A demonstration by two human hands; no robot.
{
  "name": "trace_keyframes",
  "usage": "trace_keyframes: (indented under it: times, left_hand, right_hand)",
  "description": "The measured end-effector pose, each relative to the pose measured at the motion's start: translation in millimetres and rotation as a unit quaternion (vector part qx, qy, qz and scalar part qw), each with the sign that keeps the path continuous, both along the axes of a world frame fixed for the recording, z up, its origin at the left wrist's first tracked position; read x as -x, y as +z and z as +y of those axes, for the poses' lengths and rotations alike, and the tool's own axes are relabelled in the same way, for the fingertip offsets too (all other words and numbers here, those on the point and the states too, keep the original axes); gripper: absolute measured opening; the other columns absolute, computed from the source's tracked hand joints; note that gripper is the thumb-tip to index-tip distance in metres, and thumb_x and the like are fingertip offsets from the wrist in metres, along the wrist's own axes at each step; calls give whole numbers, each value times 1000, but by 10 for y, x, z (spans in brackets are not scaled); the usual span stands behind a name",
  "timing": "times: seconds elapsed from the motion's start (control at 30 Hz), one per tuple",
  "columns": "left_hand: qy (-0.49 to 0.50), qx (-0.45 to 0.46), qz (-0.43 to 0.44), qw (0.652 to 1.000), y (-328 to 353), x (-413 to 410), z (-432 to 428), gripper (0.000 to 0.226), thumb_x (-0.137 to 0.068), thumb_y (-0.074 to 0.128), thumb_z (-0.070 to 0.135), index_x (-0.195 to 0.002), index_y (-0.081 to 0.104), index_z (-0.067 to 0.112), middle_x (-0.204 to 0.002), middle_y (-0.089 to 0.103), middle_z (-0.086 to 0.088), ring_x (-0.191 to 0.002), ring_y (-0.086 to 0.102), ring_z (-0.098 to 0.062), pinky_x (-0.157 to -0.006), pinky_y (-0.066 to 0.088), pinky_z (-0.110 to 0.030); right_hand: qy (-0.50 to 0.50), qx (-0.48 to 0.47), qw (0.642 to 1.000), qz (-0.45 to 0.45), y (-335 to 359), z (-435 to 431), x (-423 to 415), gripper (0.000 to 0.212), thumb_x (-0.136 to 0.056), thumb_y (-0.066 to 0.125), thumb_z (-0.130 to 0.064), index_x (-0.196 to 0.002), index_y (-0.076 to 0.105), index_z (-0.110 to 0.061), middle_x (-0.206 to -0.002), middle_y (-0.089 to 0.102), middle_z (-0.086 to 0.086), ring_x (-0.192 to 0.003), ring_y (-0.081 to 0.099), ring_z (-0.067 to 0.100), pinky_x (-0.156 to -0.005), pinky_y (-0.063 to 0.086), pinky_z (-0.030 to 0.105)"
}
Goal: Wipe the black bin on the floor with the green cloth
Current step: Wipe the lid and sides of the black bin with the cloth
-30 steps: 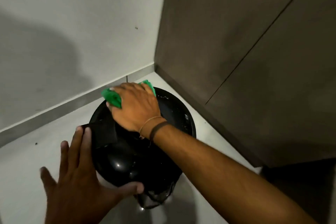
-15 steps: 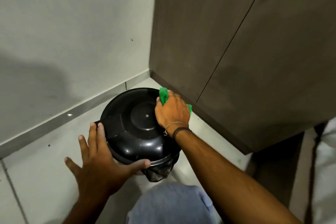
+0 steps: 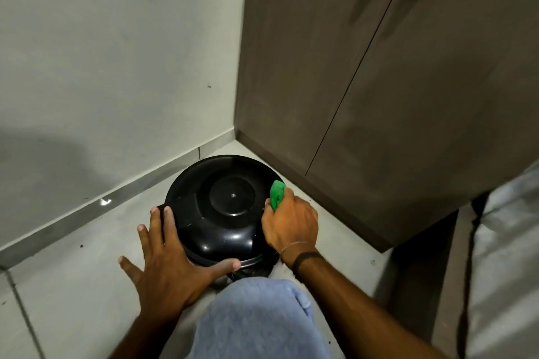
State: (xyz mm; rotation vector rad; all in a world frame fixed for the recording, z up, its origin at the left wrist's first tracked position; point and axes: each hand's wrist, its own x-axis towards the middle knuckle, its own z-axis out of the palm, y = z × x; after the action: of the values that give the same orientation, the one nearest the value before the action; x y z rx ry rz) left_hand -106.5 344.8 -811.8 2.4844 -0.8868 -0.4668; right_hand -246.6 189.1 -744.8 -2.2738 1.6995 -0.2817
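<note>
The black bin (image 3: 221, 207) stands on the grey floor in the corner, its round glossy lid facing up. My right hand (image 3: 291, 224) is closed around the bunched green cloth (image 3: 276, 194) and presses it against the lid's right edge. My left hand (image 3: 172, 253) lies spread on the bin's near left side, fingers up along the rim and thumb across the front edge. A dark bag shows under the lid at the front.
A white wall (image 3: 116, 67) with a grey skirting runs behind the bin. Dark brown cupboard doors (image 3: 379, 96) with black handles stand close on the right. My knee in blue fabric (image 3: 256, 318) is just in front of the bin. Pale cloth (image 3: 507, 256) hangs at far right.
My right hand has swept the green cloth from the lid's back left across to its right edge. The left hand has settled onto the bin's side. The view has pulled back.
</note>
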Motion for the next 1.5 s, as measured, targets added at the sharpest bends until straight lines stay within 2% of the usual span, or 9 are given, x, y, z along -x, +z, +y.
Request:
trace_keyframes:
  times: [0.43,0.5,0.6,0.63,0.8,1.0,1.13,1.4,1.5]
  left_hand:
    - [2,1,-6,1000,66,46,8,178,-21,26,121,-168,-7,27,-180,-2,-5,-166,2,-39,-122,13,-83]
    - [5,0,9,1000,99,37,9,181,-17,32,120,-166,-12,29,-180,-9,0,-166,-3,-35,-123,11,-83]
    - [4,2,27,1000,158,-27,-43,186,-14,50,117,-165,-17,33,-178,-17,11,-166,-11,-28,-124,6,-81]
    - [1,-1,32,999,175,-82,-58,187,-13,54,116,-165,-19,33,-178,-18,11,-166,-14,-27,-124,4,-81]
    - [-42,2,39,998,212,-449,-168,190,-13,61,113,-163,-25,34,-179,-22,8,-164,-24,-27,-124,-6,-79]
    - [-63,33,38,997,144,-640,-285,190,-12,66,111,-164,-22,37,-179,-20,11,-165,-22,-23,-126,-1,-79]
    - [-66,33,44,996,113,-663,-321,190,-13,66,110,-164,-22,36,-178,-23,12,-165,-20,-22,-126,-2,-79]
    - [-80,-1,14,997,14,-725,-319,153,-63,78,82,-163,-26,34,-174,-34,13,-164,-23,-27,-126,2,-81]
    - [-78,14,27,996,32,-693,-316,163,-47,73,97,-164,-23,36,-176,-29,12,-165,-22,-26,-126,1,-80]
  right_hand:
    - [6,-202,972,-124,223,1009,100,43,-99,50,-54,-128,66,-26,-122,73,5,-115,67,28,-95,51,32]
    - [-40,-295,916,-267,312,918,149,35,-101,57,-41,-124,74,-20,-121,77,6,-117,70,29,-96,52,29]
    - [-155,-403,745,-508,505,548,355,19,-99,60,-6,-98,78,-2,-91,82,18,-88,79,32,-86,63,38]
    - [-165,-398,725,-537,573,370,398,18,-98,60,-6,-99,78,-1,-92,81,20,-87,78,33,-87,62,42]
    - [-113,-228,832,-494,796,-568,8,26,-96,67,-17,-118,77,-7,-114,79,15,-106,75,35,-102,58,53]
    - [173,-93,975,-106,153,-733,-889,50,-100,57,-41,-148,57,-27,-159,53,1,-151,43,25,-126,29,40]
    - [296,6,955,17,-116,-537,-1256,64,-100,42,-56,-160,36,-35,-174,24,-5,-163,15,18,-132,9,43]
    - [494,109,862,24,-329,175,-695,61,-97,47,-58,-154,46,-38,-171,33,-5,-161,21,20,-131,10,44]
    - [473,96,875,24,-443,250,-176,64,-99,45,-60,-159,36,-42,-175,19,-11,-163,6,12,-131,-3,40]
